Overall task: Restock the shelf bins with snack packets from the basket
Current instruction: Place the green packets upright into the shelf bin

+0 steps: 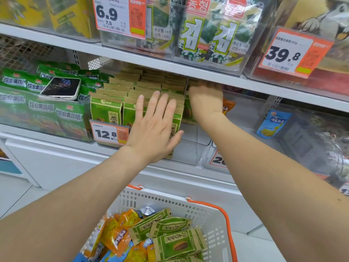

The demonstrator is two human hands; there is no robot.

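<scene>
Snack packets in green [41,108] are piled in the left bin, blurred behind its clear wall, with a phone [61,87] lying flat on top. In the middle bin [188,152], green-and-kraft seed packets [106,110] stand upright in rows, long axis vertical, fronts facing out; a 12.8 price tag [108,133] covers their lower edge. The left hand [154,127] lies flat, fingers straight and spread, pressing the front packets and hiding them. The right hand [205,99] reaches deeper at the bin's right side; its fingers are hidden under the shelf edge [236,82], grip unreadable. An orange packet [228,106] peeks beside that wrist, and a blue packet [273,123] stands further right. The basket [207,214] sits below the arms, where more seed packets [179,244] lie flat and slanted, cut off by the frame.
</scene>
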